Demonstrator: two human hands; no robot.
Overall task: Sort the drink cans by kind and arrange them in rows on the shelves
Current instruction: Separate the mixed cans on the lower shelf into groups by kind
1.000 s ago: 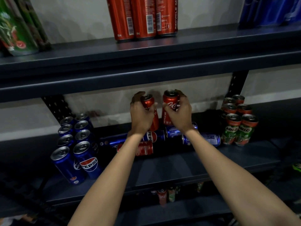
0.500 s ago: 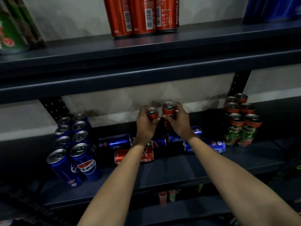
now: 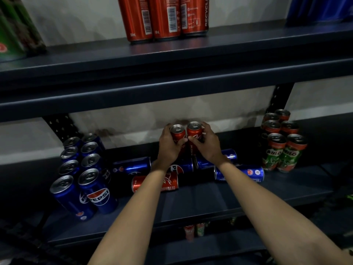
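Observation:
My left hand (image 3: 169, 148) grips an upright red cola can (image 3: 177, 133) and my right hand (image 3: 207, 145) grips a second red cola can (image 3: 194, 131); the two cans stand side by side at the back of the middle shelf (image 3: 200, 199). Below my wrists lie several blue Pepsi cans (image 3: 131, 166) on their sides and one red cola can (image 3: 169, 183) lying flat. Upright Pepsi cans (image 3: 97, 192) stand in two rows at the left. Green Milo cans (image 3: 282, 148) stand in rows at the right.
The upper shelf (image 3: 172, 60) carries three tall red cans (image 3: 165, 16) in the middle, green cans (image 3: 13, 29) at the left and blue cans (image 3: 321, 8) at the right. A few small cans (image 3: 193, 229) show on a lower shelf.
Both hands have lowered the two red cans from a tilted, raised position and brought them together upright near the shelf's back wall.

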